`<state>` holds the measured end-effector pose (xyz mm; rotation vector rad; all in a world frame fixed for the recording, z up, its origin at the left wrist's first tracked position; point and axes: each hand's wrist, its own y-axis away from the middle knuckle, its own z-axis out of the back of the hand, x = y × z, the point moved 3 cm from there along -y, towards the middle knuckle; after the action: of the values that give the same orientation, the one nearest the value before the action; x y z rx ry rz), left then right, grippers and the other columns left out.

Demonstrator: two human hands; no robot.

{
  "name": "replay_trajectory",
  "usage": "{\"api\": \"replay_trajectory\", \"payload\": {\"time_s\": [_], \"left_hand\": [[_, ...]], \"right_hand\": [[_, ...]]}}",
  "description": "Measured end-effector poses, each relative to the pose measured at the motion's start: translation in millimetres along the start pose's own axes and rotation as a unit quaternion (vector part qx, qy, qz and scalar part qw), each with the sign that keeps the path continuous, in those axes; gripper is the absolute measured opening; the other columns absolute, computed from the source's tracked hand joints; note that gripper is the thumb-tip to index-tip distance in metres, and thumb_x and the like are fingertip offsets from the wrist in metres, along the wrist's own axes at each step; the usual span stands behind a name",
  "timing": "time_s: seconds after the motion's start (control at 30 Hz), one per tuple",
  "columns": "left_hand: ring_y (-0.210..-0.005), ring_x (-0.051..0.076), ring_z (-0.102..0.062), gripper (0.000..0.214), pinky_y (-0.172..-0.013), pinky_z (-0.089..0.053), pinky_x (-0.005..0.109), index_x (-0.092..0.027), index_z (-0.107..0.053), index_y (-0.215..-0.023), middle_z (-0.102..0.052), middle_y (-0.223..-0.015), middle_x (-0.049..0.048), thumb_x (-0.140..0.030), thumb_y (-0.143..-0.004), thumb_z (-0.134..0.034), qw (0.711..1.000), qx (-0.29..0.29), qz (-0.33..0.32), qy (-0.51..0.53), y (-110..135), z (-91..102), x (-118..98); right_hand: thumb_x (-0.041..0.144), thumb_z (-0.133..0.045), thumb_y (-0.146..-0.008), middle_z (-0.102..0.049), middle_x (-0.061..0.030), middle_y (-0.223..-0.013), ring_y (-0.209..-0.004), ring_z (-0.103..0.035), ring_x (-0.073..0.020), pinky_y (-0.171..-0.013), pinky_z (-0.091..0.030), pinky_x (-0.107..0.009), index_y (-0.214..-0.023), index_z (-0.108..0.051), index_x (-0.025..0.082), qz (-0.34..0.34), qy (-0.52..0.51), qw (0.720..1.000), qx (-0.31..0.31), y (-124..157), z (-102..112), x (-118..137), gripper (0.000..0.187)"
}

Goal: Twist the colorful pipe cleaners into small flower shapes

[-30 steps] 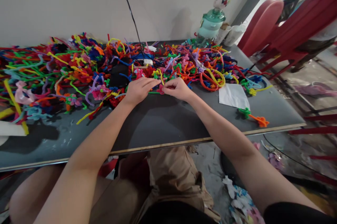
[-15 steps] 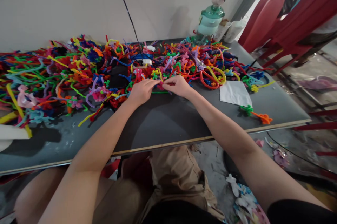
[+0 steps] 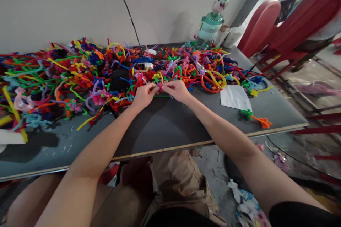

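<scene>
Above the dark table (image 3: 165, 127), my left hand (image 3: 145, 95) and my right hand (image 3: 177, 90) meet fingertip to fingertip. Between them they pinch a small pink pipe cleaner piece (image 3: 160, 86), mostly covered by the fingers; its exact shape is hidden. Just behind the hands lies a long heap of coloured pipe cleaners (image 3: 80, 65), some bent into flowers. A green pipe cleaner (image 3: 162, 96) lies flat on the table right below my fingers.
Scissors with red and yellow handles (image 3: 215, 81) lie right of the hands, beside a white paper square (image 3: 234, 96). An orange pipe cleaner flower (image 3: 264, 123) is near the right edge. A green bottle (image 3: 210, 28) stands at the back; red chairs (image 3: 301, 28) are beyond. A black cable (image 3: 129, 12) hangs down.
The left fingers have curled in more around the pink piece, and the right fingers have shifted slightly on it. The whole view has moved a little.
</scene>
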<state>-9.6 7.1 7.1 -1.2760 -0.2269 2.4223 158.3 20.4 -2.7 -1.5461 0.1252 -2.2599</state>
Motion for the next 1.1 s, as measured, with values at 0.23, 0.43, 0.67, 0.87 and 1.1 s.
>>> {"api": "replay_trajectory", "payload": {"time_s": [0.23,0.43,0.67,0.87,1.1], "left_hand": [[-0.058,0.012,-0.06,0.03,-0.061,-0.046,0.023,-0.016,-0.064,-0.074,-0.067,-0.064,0.0005,-0.034,-0.094,-0.05,0.999,-0.018,-0.008,-0.034,3,-1.4,-1],[-0.092,0.017,-0.07,0.028,-0.08,-0.053,0.029,-0.018,-0.066,-0.113,-0.075,-0.104,0.008,-0.033,-0.098,-0.049,0.973,-0.105,-0.164,-0.123,4,9.7,-1],[-0.085,0.015,-0.07,0.021,-0.079,-0.055,0.027,-0.019,-0.072,-0.101,-0.076,-0.09,0.0049,-0.026,-0.097,-0.053,0.907,-0.11,-0.348,-0.21,9,10.6,-5],[-0.088,0.013,-0.068,0.021,-0.081,-0.053,0.024,-0.021,-0.07,-0.099,-0.075,-0.09,0.002,-0.019,-0.097,-0.049,0.868,-0.101,-0.402,-0.274,15,14.1,-15],[-0.087,0.013,-0.064,0.025,-0.072,-0.049,0.023,-0.024,-0.067,-0.091,-0.071,-0.089,0.0011,-0.013,-0.096,-0.045,0.817,-0.073,-0.455,-0.348,18,13.4,-22]], "right_hand": [[0.035,-0.067,-0.081,-0.069,-0.0029,-0.07,-0.062,-0.058,-0.0111,-0.059,-0.045,-0.023,-0.083,-0.077,0.014,-0.008,-0.028,1.0,-0.011,2,-7,1,0.024],[0.032,-0.068,-0.078,-0.047,0.0069,-0.044,-0.042,-0.039,-0.0048,-0.045,-0.031,-0.02,-0.072,-0.071,0.013,-0.048,-0.139,0.986,0.074,0,-4,4,0.021],[0.035,-0.071,-0.072,-0.042,0.0104,-0.042,-0.035,-0.03,-0.0028,-0.037,-0.02,-0.019,-0.073,-0.064,0.013,-0.108,-0.247,0.937,0.225,0,-2,7,0.023],[0.04,-0.073,-0.076,-0.04,0.0104,-0.043,-0.038,-0.028,-0.0023,-0.038,-0.018,-0.019,-0.079,-0.067,0.011,-0.09,-0.231,0.932,0.265,2,5,9,0.03],[0.041,-0.07,-0.077,-0.044,0.008,-0.049,-0.042,-0.032,-0.0032,-0.041,-0.021,-0.02,-0.083,-0.071,0.009,-0.068,-0.156,0.944,0.282,3,10,15,0.032]]}}
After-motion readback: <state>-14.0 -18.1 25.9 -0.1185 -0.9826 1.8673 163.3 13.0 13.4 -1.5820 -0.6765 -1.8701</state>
